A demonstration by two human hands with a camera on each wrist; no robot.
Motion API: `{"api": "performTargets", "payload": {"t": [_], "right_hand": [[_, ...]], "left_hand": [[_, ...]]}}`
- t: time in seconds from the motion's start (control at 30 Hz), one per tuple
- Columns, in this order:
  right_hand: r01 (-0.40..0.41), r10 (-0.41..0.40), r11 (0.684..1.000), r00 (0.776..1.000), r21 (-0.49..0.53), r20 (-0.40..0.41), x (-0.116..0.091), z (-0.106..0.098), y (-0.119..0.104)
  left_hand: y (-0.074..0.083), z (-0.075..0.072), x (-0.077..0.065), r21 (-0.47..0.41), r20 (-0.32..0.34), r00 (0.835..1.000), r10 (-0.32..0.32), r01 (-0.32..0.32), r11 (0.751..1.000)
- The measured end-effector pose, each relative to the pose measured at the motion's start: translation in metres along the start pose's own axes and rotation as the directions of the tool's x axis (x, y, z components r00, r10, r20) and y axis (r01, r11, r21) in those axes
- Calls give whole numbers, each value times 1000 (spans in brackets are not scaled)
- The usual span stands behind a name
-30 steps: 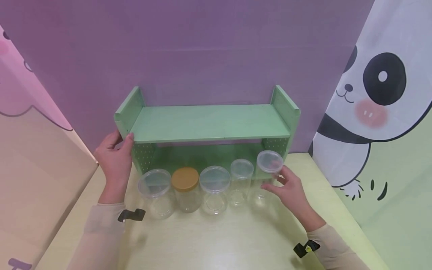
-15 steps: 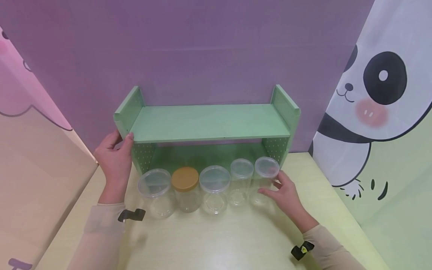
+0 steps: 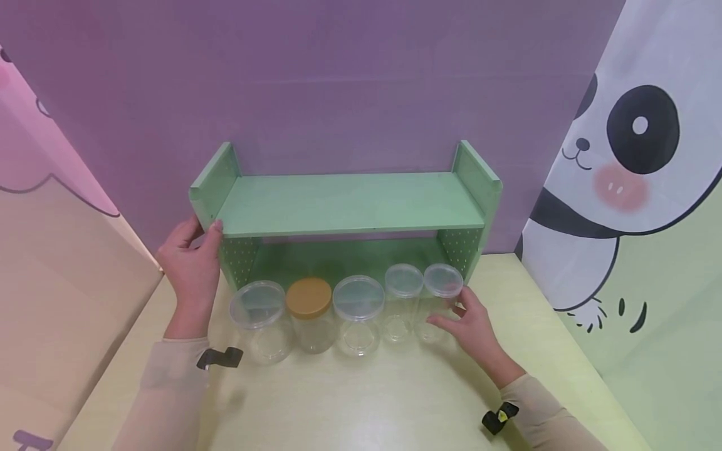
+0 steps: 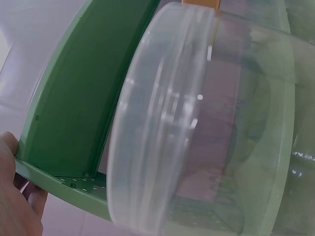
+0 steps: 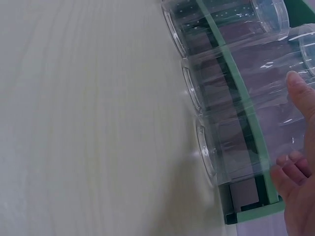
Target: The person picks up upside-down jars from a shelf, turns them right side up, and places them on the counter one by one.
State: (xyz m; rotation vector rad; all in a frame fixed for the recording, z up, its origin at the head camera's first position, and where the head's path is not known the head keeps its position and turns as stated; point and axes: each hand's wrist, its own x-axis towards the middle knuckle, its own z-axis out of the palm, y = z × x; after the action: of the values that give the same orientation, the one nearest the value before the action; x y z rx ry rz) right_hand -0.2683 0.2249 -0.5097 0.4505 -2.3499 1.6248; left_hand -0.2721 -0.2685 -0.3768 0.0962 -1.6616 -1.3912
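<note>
My left hand [image 3: 192, 272] grips the left side panel of a green two-tier shelf [image 3: 350, 200], thumb on the front edge and fingers behind; this hand [image 4: 19, 199] also shows in the left wrist view. My right hand [image 3: 474, 326] holds a tall clear jar [image 3: 434, 316] with a clear lid, fingers round its right side and thumb in front. That jar stands upright on the table at the row's right end, close beside a narrow clear jar [image 3: 400, 313]. In the right wrist view, my thumb and fingers [image 5: 299, 93] lie along the clear plastic.
Left of these stand a wide clear jar [image 3: 358, 326], a jar with a tan lid [image 3: 310, 298] and another wide jar [image 3: 262, 326], all before the lower tier. A purple wall [image 3: 350, 88] rises behind. The pale table [image 3: 338, 407] extends in front.
My right hand has shifted the tall jar left and down, from apart to next to the narrow jar. The left hand keeps its place on the shelf.
</note>
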Motion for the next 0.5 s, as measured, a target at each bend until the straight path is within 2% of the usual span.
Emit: {"api": "performTargets", "payload": {"t": [0.27, 0.5], "right_hand": [[-9, 9, 1000, 1000, -3, 7, 0, 0, 0], [-13, 13, 999, 1000, -32, 20, -1, -1, -2]], "left_hand": [[-1, 0, 0, 16, 6, 1000, 4, -4, 1000], [-2, 0, 0, 29, 19, 999, -31, 30, 999]]}}
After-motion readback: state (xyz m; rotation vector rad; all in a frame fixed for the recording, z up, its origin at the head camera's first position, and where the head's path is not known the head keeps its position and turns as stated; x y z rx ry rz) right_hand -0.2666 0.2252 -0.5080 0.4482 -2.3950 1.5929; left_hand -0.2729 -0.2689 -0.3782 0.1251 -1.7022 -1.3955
